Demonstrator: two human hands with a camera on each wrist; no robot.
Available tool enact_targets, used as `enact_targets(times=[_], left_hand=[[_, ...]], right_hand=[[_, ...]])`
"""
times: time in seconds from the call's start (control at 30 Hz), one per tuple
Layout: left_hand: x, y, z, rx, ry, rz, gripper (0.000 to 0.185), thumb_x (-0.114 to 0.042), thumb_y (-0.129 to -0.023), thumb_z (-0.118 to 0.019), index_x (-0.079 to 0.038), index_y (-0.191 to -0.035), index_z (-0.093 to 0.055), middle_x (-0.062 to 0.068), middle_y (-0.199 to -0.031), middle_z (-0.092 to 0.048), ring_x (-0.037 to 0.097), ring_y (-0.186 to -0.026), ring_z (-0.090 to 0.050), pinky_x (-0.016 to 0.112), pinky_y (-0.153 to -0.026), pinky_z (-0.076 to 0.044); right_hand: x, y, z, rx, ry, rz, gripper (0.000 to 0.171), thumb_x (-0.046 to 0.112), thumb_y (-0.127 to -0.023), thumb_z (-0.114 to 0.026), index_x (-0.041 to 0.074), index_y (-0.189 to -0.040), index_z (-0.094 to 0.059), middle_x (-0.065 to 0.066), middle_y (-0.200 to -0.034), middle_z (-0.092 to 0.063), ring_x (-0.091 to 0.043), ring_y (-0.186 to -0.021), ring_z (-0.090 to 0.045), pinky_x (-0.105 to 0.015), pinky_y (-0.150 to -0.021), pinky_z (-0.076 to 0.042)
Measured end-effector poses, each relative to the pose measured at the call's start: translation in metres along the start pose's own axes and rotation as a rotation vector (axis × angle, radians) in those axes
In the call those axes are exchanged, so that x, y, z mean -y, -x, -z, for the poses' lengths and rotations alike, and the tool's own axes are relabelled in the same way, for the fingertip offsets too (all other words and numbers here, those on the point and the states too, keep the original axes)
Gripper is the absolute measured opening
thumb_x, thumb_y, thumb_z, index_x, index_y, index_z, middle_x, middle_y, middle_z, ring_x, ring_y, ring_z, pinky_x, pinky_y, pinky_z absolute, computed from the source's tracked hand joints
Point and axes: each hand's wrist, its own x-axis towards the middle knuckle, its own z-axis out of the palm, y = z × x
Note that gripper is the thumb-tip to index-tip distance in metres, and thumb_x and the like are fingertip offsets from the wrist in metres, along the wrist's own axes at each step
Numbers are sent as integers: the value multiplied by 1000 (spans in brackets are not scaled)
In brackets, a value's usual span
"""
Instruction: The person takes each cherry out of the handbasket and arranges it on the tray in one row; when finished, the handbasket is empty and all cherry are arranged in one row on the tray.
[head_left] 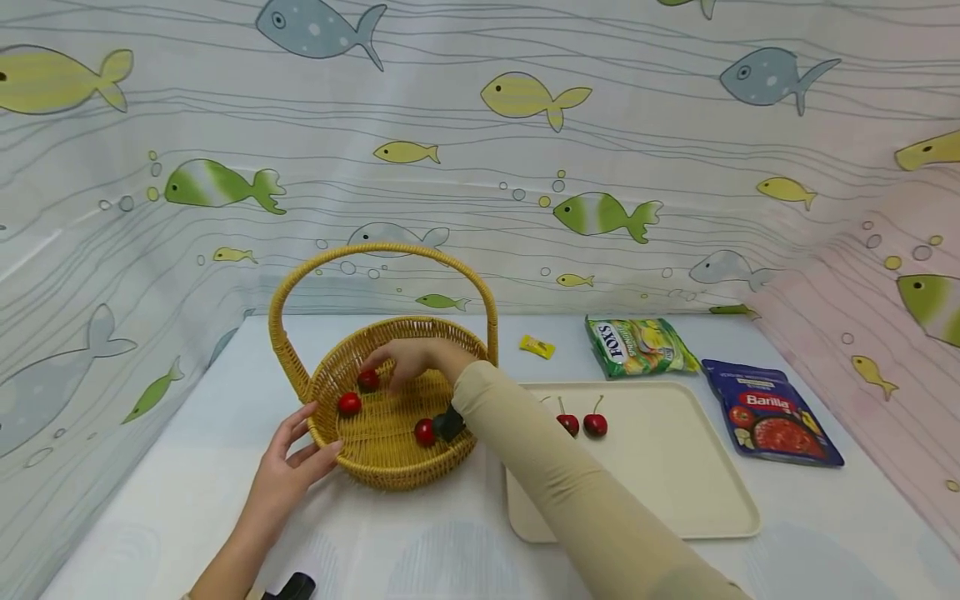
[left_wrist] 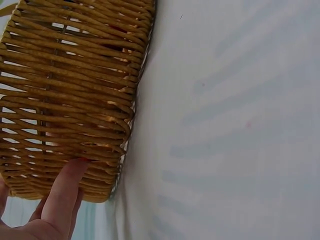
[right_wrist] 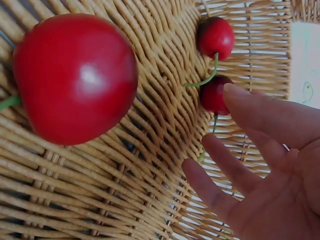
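My left hand [head_left: 292, 462] rests against the near-left side of the yellow wicker basket [head_left: 390, 477]; its thumb presses the woven wall [left_wrist: 75, 100]. Inside the basket, my right hand [head_left: 416, 360] reaches down, fingers spread. Its thumb tip overlaps a dark red cherry [right_wrist: 212, 95] in the right wrist view; I cannot make out a pinch. Another cherry [head_left: 349, 404] lies beside that one. A third cherry [head_left: 424, 432] sits nearer the front, beside the black wrist camera [head_left: 450, 423], and looms large in the right wrist view.
On the right stands a cream tray [head_left: 660, 475] with cherries [head_left: 596, 425], partly hidden by the right sleeve [head_left: 570, 475]. Behind it lie a green Fox's candy bag [head_left: 637, 346] and a small yellow wrapped candy [head_left: 537, 347]. A Barilla pouch [head_left: 772, 417] lies right of the tray.
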Motion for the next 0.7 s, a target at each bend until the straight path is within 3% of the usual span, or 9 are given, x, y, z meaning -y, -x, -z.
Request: enact_targets(times=[0.27,0.37,0.5,0.6,0.7], left_hand=[[0,0,-1,-5,1,-10,75,-24,-90,-63,-17,-148,-17,22,-147,-15,38,-125,-36,21,-79,-50],[0,0,-2,-5,-1,-12,75,-24,-90,-64,-17,-148,-17,22,-147,-16,37,-125,-37,21,-79,-50],[1,1,-1,-10,-3,-16,75,-24,-90,-64,-17,-148,-18,22,-147,-15,37,-125,-37,20,-79,-50],[0,1,-1,-9,-3,-24,74,-25,-90,-64,-17,-148,-18,21,-146,-16,37,-125,-37,20,-79,-50],[-1,2,0,-11,-6,-20,75,-25,-89,-64,-17,-148,-19,21,-146,-17,37,-125,-37,20,-78,-50]], right_hand=[[3,0,0,1,11,12,46,0,-84,-67,8,-128,-56,-5,-125,-55,-15,-115,-49,-16,-84,-44],[4,1,0,26,9,-2,40,2,-82,-70,7,-121,-61,-2,-118,-59,-12,-108,-53,-16,-83,-44],[5,-1,-2,46,16,-27,45,5,-81,-72,8,-124,-58,-3,-107,-60,-13,-96,-56,-19,-75,-47],[6,-3,-4,76,55,-37,47,6,-82,-71,9,-126,-57,-4,-106,-60,-13,-93,-56,-20,-72,-48],[7,-4,-5,116,82,-41,38,3,-82,-70,8,-118,-62,-5,-109,-60,-13,-94,-58,-20,-71,-49]])
